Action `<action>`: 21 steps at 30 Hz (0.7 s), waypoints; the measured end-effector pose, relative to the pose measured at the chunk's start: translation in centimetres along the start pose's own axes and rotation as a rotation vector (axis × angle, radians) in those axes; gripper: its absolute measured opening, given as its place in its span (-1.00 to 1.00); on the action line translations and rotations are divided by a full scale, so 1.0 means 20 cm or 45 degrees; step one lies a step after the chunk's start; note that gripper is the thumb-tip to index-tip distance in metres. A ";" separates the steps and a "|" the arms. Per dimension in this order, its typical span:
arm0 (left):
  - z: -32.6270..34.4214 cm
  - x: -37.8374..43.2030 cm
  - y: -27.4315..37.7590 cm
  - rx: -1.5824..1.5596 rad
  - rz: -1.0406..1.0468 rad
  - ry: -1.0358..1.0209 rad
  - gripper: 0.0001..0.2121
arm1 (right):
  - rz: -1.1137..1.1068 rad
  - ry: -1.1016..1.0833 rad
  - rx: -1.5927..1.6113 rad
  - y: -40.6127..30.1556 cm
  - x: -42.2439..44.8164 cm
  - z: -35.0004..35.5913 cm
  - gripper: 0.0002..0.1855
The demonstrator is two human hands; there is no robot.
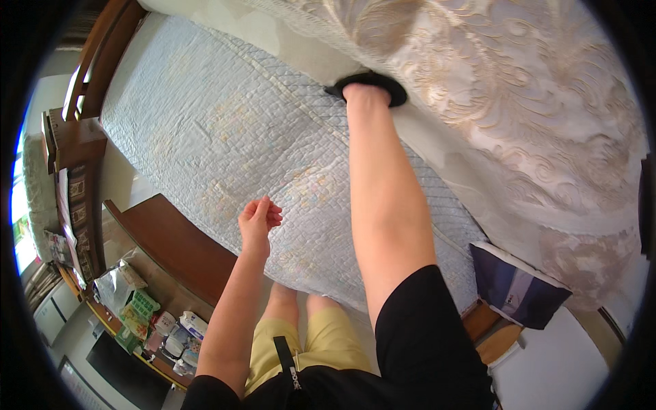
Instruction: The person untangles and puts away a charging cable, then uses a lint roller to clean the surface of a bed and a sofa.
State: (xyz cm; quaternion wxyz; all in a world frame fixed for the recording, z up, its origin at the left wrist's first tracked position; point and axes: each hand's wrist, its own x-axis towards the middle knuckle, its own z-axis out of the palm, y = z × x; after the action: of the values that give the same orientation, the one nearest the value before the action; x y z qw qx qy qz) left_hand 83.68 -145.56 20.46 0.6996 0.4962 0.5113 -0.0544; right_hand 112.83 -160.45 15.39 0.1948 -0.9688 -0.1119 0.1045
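Note:
Far out at the bed's wall side, my right hand (365,90) holds a black, rounded, soft-looking item (397,92). The item curves around the hand and hides its fingers; its exact kind is unclear. Below it lies a pale blue quilted bedspread (225,138) with faint yellow flower patches, spread over the bed. My left hand (256,215) hovers above the near part of the bedspread, fingers loosely curled in, with nothing visible in it.
A pale surface with raised gold leaf patterns (492,92) rises beyond the bed. At right is a dark blue bag (517,287). A wooden headboard or footboard (102,61) bounds the upper left. On the left, a brown wooden board (177,246) stands near a cluttered table holding tissue packs (193,324).

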 end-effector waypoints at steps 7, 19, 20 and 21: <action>0.24 -0.12 0.08 0.062 0.029 -0.177 -0.80 | 0.461 -0.005 -0.193 0.73 -0.73 -0.37 -0.72; 0.57 -0.58 -0.11 0.379 0.094 -0.443 -0.78 | 0.298 -0.055 -0.555 0.81 -1.71 -0.90 -0.83; 0.62 -0.65 -0.11 0.383 0.090 -0.513 -0.77 | 0.140 -0.102 -0.657 0.70 -1.71 -0.96 -0.79; 0.67 -0.72 -0.11 0.381 0.092 -0.579 -0.76 | 0.211 0.178 0.063 0.61 -1.75 -0.93 -0.76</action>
State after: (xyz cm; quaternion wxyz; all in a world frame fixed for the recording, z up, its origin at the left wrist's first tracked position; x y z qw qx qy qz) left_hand 84.49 -162.84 29.98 0.7168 0.5869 0.3093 -0.2146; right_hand 86.21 -187.05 32.78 0.2166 -0.9746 -0.0150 0.0551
